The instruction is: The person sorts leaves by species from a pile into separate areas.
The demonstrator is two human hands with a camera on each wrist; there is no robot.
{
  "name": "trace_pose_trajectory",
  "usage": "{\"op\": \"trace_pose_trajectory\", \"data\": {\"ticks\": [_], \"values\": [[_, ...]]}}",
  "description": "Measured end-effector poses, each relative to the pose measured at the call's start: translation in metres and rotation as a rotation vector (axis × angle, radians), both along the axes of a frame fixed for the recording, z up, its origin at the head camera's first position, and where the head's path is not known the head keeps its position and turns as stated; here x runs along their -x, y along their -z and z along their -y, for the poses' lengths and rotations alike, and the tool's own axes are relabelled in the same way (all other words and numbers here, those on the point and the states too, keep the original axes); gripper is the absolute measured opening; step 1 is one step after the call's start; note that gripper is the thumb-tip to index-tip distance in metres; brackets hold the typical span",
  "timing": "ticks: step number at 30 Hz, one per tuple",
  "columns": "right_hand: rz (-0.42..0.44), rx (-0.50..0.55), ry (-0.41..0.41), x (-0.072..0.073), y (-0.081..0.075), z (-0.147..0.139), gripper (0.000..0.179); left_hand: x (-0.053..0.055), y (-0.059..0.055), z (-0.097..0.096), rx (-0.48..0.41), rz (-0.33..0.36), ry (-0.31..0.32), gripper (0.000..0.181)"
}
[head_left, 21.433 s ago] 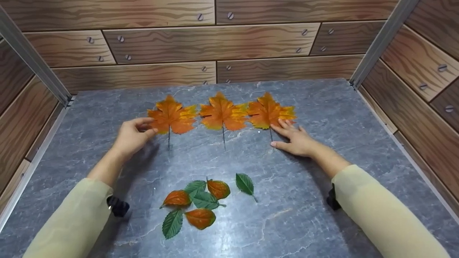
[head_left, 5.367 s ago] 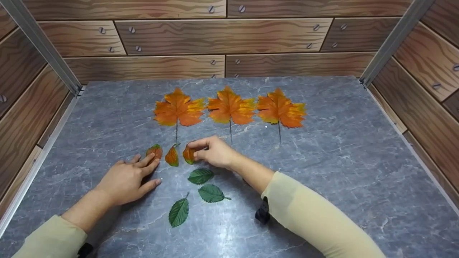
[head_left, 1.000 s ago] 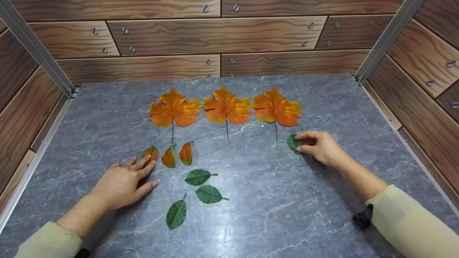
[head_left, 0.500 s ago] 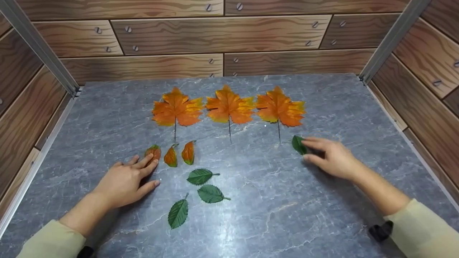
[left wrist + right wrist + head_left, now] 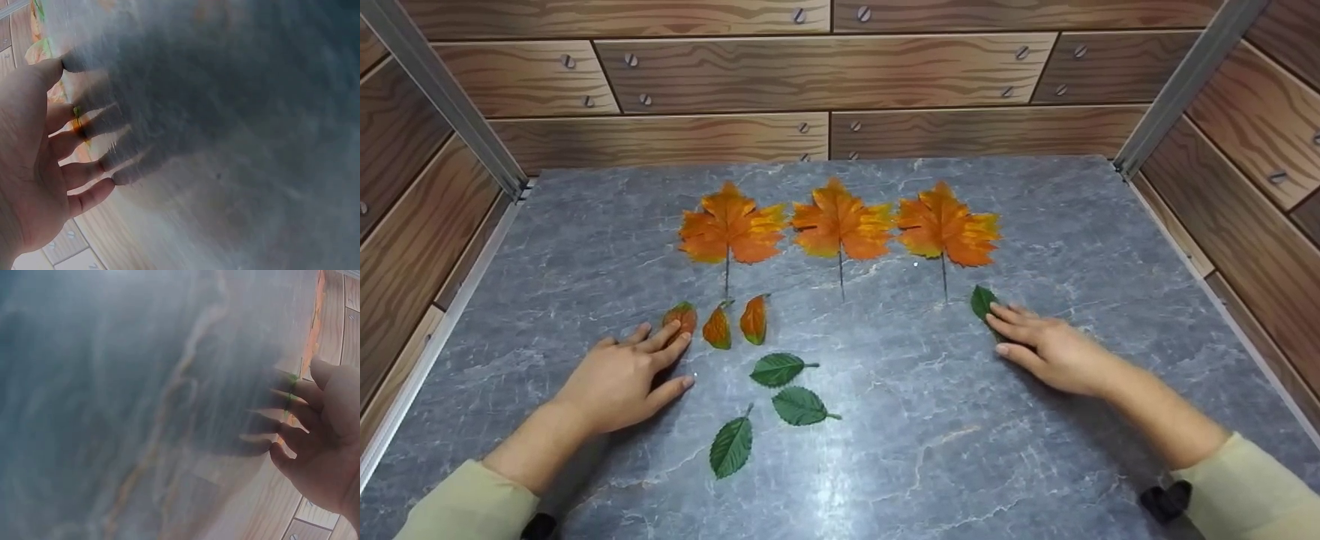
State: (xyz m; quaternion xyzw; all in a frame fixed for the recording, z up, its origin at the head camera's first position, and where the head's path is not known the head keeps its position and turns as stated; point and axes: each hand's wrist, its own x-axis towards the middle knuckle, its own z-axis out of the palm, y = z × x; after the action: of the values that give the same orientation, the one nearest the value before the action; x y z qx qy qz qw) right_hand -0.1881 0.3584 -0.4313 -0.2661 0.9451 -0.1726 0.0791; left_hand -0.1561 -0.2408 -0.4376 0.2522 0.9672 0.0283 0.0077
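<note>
My left hand [image 5: 619,382] lies with fingers spread, its fingertips resting on a small orange-green leaf [image 5: 681,315]. Beside that leaf are two more, a curled orange leaf [image 5: 718,328] and another orange leaf [image 5: 754,320]. On the right, my right hand [image 5: 1057,349] rests with extended fingers on a green leaf [image 5: 982,301], whose lower part is hidden under the fingertips. Three loose green leaves lie nearer the front: an upper one [image 5: 777,370], a middle one [image 5: 800,406] and a lower one [image 5: 732,448]. Both wrist views show straight fingers touching the tabletop.
Three orange maple leaves stand in a row at the back: left [image 5: 730,225], middle [image 5: 841,223] and right [image 5: 943,225], their stems toward me. The grey marbled table [image 5: 930,465] is enclosed by wood-patterned walls [image 5: 825,71] with metal corner posts.
My right hand has let go of its pinch on the green leaf, shifted slightly right and nearer, and flattened its fingers onto it. The left hand stays on its orange-green leaf.
</note>
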Motion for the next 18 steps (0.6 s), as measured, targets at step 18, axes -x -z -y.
{"op": "trace_pose_trajectory", "data": {"ticks": [18], "values": [[0.019,-0.005,0.003,-0.001,-0.004,-0.002,0.055,0.002,-0.020,-0.007,-0.032,-0.120,0.031,0.069]]}}
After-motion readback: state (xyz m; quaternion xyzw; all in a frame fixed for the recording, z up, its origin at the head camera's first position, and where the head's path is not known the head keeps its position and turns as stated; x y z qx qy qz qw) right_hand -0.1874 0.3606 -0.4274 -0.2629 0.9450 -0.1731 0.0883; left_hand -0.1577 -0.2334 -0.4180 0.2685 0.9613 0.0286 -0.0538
